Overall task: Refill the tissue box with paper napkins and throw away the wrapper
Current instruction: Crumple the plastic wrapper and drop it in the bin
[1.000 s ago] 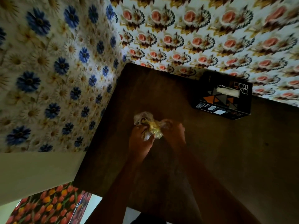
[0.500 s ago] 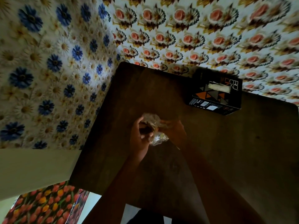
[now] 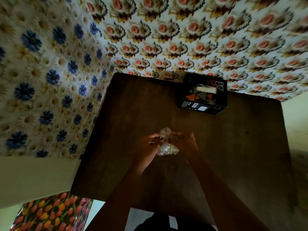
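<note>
Both hands over the middle of the dark wooden table [image 3: 126, 114], working a crumpled clear wrapper [image 3: 167, 144] between them. Left hand [image 3: 150, 147] and right hand [image 3: 185, 142] each have fingers curled and pinching the plastic; exact fingertip contact is blurred. Black tissue box [image 3: 204, 97] sits at the far edge, well apart, white napkin [image 3: 206, 89] poking from its slot.

I saw the clear plastic wrapper [image 3: 166, 144] crumpled into a small shiny wad, with a yellowish tint in its lower part, raised over the middle of the dark table. The black tissue box [image 3: 202, 95], patterned with orange and grey triangles, sat at the far edge, a white napkin [image 3: 206, 89] poking from its top slot.
</note>
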### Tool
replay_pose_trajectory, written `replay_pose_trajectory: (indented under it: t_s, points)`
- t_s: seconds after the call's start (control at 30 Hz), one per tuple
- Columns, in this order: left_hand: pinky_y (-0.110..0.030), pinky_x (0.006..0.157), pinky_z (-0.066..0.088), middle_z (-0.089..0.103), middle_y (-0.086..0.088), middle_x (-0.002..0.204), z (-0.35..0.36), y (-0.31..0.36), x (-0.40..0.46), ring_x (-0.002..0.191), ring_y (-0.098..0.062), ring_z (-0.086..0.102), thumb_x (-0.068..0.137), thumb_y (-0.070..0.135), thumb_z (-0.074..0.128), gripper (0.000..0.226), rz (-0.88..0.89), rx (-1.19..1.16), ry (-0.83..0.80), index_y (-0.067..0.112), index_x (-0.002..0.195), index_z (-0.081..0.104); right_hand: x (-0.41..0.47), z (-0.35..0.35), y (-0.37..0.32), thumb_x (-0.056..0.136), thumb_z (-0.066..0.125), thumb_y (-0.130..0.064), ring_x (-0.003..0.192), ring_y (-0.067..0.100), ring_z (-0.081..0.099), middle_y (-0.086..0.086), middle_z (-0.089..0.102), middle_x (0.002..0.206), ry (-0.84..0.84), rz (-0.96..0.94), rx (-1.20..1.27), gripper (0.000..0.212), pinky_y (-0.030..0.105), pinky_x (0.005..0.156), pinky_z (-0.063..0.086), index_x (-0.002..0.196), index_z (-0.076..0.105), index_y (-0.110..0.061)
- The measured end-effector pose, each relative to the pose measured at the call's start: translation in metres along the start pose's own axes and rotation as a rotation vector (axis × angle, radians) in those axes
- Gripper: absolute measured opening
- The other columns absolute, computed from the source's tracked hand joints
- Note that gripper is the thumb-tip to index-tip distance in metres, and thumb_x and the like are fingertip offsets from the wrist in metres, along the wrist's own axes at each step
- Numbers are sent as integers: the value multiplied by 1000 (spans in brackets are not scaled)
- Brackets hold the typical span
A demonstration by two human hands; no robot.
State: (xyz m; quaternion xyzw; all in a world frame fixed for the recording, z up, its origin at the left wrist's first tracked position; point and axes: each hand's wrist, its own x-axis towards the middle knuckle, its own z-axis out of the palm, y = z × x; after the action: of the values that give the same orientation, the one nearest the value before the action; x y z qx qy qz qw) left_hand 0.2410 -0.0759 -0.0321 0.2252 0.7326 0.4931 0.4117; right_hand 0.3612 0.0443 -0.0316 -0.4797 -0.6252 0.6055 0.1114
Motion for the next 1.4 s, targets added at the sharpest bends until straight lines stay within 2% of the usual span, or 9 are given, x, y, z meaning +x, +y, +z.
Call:
replay_pose_trajectory:
  t_s: [0.07, 0.2, 0.3, 0.53, 0.7, 0.87, 1.0, 1.17, 1.4]
  points:
    - [-12, 61, 49, 71, -7, 90, 5, 9, -10, 79, -5, 67, 91, 10, 64, 8, -9, -76, -82, 13, 97, 70, -14, -13, 1, 75, 84, -3, 74, 11, 77, -2, 79, 80, 40, 2, 22, 23, 28, 67, 62, 89, 78, -20]
    - [-37, 82, 61, 72, -6, 113, 37, 28, -32, 100, -20, 72, 88, 36, 67, 37, 45, -254, -34, 13, 116, 66, -48, -57, 1, 77, 82, -5, 80, 21, 78, 6, 79, 86, 178, 2, 119, 19, 37, 71, 63, 93, 78, -14]
    - [-40, 87, 62, 71, 0, 112, 73, 32, -51, 97, -15, 73, 98, 22, 61, 17, 8, -261, 61, 16, 114, 65, -78, -96, 5, 77, 80, -3, 72, 16, 76, 1, 78, 75, 306, 36, 198, 15, 33, 66, 62, 86, 79, -16]
    - [-18, 77, 53, 71, 15, 102, 196, 51, -106, 93, 6, 67, 98, 29, 62, 11, 108, -69, 4, 33, 107, 65, -163, -201, 34, 79, 80, -11, 76, 33, 76, 13, 78, 75, 572, -30, 219, 2, 53, 68, 61, 79, 79, -9]
    - [-13, 78, 53, 69, 13, 105, 295, 66, -149, 95, 5, 66, 97, 15, 63, 16, 185, -81, -66, 17, 112, 67, -220, -285, 66, 83, 75, -8, 72, 23, 74, 11, 77, 73, 685, -90, 252, 34, 50, 68, 61, 62, 75, -35]
    - [-14, 81, 52, 71, 9, 104, 390, 69, -194, 96, 5, 67, 97, 10, 60, 16, 246, -66, -38, 14, 111, 67, -269, -378, 114, 84, 73, 0, 74, 11, 73, -12, 76, 69, 687, -145, 316, 33, 28, 65, 60, 78, 77, -32]
    - [-17, 83, 53, 72, 6, 107, 460, 67, -232, 101, -4, 68, 98, 13, 60, 15, 252, -60, -44, 15, 112, 66, -298, -442, 161, 78, 79, -17, 85, 21, 77, 2, 80, 88, 702, -70, 339, 24, 45, 76, 64, 102, 79, -18]
    - [-10, 81, 51, 71, 6, 111, 523, 73, -253, 102, -1, 67, 98, 15, 59, 18, 318, 26, -119, 15, 115, 66, -314, -498, 193, 77, 80, -14, 70, 13, 72, 2, 79, 78, 750, -10, 377, 14, 34, 65, 59, 89, 82, -22]
    - [-12, 80, 53, 71, 6, 108, 610, 65, -215, 99, -4, 67, 97, 13, 60, 17, 250, 49, -60, 20, 111, 66, -266, -565, 229, 74, 82, -23, 81, 23, 76, 2, 80, 85, 749, 49, 327, 25, 44, 73, 64, 98, 80, -19]
